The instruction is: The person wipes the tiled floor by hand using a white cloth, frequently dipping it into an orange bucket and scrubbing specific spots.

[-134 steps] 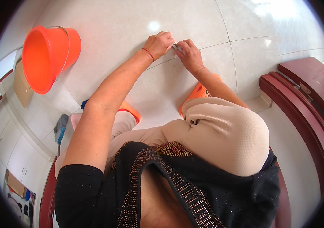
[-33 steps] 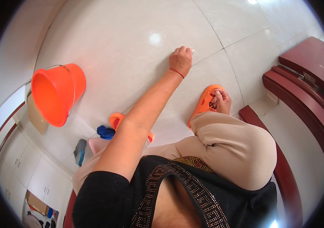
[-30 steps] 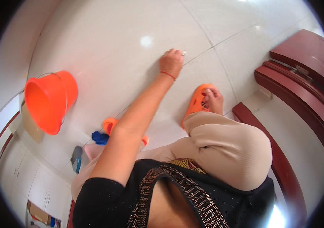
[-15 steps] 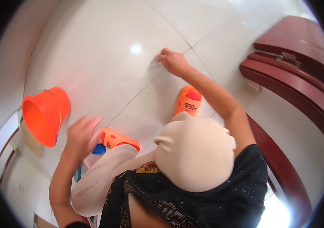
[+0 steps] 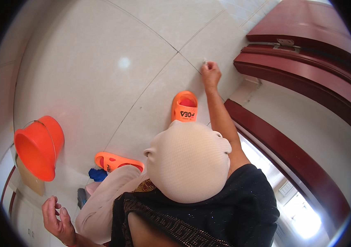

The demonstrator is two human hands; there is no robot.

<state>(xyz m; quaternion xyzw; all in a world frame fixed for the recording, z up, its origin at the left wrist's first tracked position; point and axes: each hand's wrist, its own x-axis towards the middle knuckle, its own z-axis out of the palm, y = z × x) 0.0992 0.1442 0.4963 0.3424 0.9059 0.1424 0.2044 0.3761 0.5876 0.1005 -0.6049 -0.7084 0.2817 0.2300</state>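
Note:
My right hand (image 5: 211, 74) reaches out low over the floor tiles near the red-brown door frame. Its fingers are closed round a small, pale, whitish piece (image 5: 204, 61), which just shows at the fingertips; its kind cannot be made out. On the other side, my left hand (image 5: 59, 222) is raised at the lower left, palm turned up, with its fingers loosely curled and thumb apart. Nothing lies in it. The nearest thing to that hand is an orange bucket (image 5: 54, 138), tipped toward the lower left, its thin handle against its side.
Pale floor tiles (image 5: 142, 74) with dark joints spread ahead. An orange slipper (image 5: 185, 108) is on each foot. A blue crumpled thing (image 5: 97, 174) lies beside the left one. The dark red door frame (image 5: 299, 74) stands at the right, with a bright doorway below it.
My right hand has moved rightward over the floor, toward the door frame, still pinching the small piece. My left hand has drawn back and down, away from the bucket. The view has shifted.

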